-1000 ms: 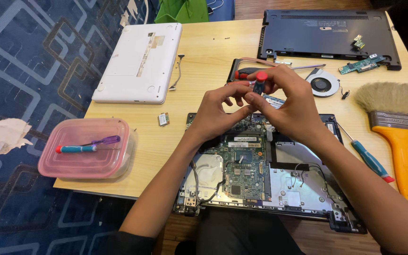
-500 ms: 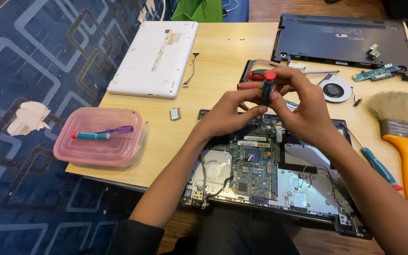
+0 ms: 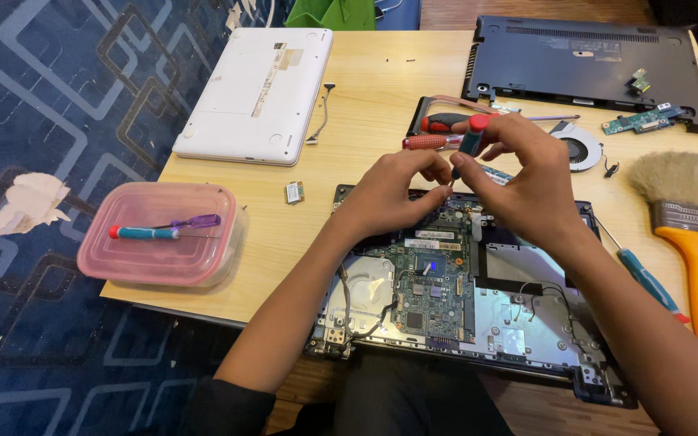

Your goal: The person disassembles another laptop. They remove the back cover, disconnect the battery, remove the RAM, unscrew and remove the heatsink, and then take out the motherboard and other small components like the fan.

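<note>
An opened laptop base with its green circuit board exposed lies at the table's near edge. My right hand holds a small screwdriver with a teal handle and red cap, upright over the board's far edge. My left hand pinches at the screwdriver's tip, fingers closed; I cannot tell what is between them.
A white laptop lies far left, a dark bottom cover far right. A pink lidded box carries two screwdrivers. A large orange-handled brush, a fan, a small saw, a teal screwdriver and a tiny card lie about.
Both hands stayed together over the laptop's far edge. The screwdriver has been tipped more upright in my right hand, and my left fingers have moved to its tip.
</note>
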